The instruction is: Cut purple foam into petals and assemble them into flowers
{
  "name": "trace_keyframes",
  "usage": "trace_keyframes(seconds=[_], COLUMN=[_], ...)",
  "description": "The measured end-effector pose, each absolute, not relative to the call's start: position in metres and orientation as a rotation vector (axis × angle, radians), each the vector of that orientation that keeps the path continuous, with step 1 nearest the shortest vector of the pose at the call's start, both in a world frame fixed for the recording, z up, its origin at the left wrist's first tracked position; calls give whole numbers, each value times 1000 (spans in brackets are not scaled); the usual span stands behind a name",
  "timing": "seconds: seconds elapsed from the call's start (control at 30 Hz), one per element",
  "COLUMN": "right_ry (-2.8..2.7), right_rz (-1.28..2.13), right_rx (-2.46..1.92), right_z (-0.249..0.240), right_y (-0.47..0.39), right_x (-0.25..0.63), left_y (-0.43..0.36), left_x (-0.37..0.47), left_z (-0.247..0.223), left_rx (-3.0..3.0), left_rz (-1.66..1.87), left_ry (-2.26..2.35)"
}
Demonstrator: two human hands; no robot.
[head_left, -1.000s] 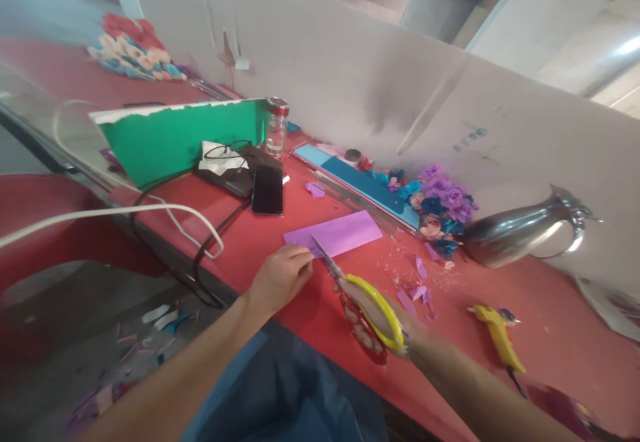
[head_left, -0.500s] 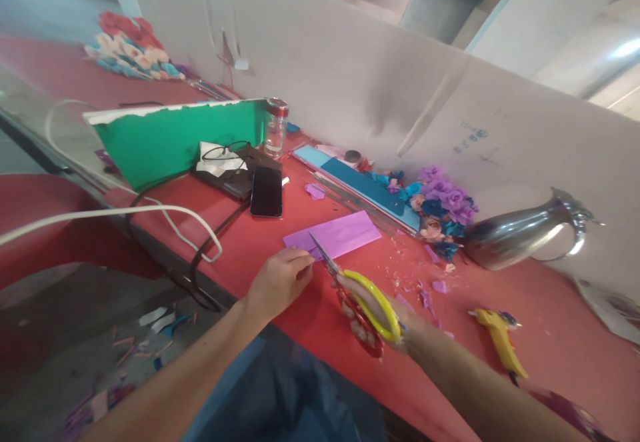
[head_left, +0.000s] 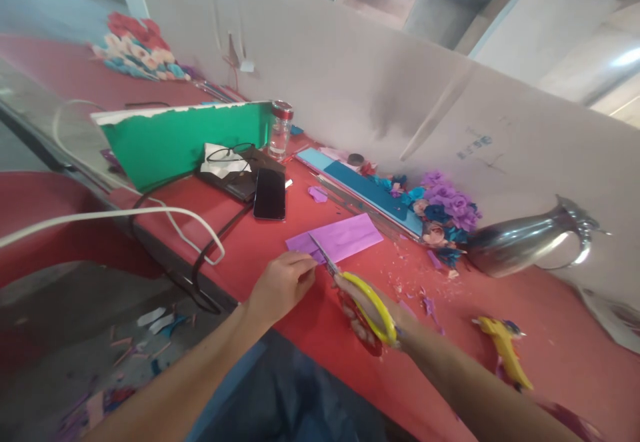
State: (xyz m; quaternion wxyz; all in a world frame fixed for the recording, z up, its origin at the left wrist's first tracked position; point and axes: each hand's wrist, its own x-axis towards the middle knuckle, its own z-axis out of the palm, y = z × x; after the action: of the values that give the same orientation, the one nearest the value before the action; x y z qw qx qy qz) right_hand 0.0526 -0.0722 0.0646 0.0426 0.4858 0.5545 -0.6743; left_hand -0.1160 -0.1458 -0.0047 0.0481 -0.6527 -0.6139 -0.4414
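Observation:
A purple paper sheet [head_left: 350, 237] lies on the red table [head_left: 240, 245] in front of me. My left hand [head_left: 285, 282] pinches its near left edge between thumb and fingers. My right hand [head_left: 365, 309] is wrapped round the handles of a pair of scissors [head_left: 376, 305], one handle yellow, the other red. The scissor blades point up and left over the left part of the sheet, close to my left fingertips. Whether the blades have paper between them is hard to tell.
A black phone [head_left: 270, 193], a glass jar [head_left: 280, 132] and a green board [head_left: 165, 145] stand or lie behind left. Paper flowers [head_left: 443, 202], a steel jug [head_left: 520, 239] and a yellow glue gun [head_left: 505, 349] are to the right. A white cable [head_left: 125, 213] crosses the left side.
The scissor handles have come closer together. Both hands stay at the sheet, and the whole view has shifted slightly.

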Motion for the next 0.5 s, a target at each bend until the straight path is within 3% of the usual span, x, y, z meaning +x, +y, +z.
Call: trace_keyframes(seconds=[0.5], right_ry=[1929], right_rz=[-1845], right_rx=[1448], right_z=[50], right_y=[-62], right_x=[50], left_y=[-145], left_x=[-116], left_z=[-9], left_rx=[-1930], left_rz=[-1301], left_ry=[-1878])
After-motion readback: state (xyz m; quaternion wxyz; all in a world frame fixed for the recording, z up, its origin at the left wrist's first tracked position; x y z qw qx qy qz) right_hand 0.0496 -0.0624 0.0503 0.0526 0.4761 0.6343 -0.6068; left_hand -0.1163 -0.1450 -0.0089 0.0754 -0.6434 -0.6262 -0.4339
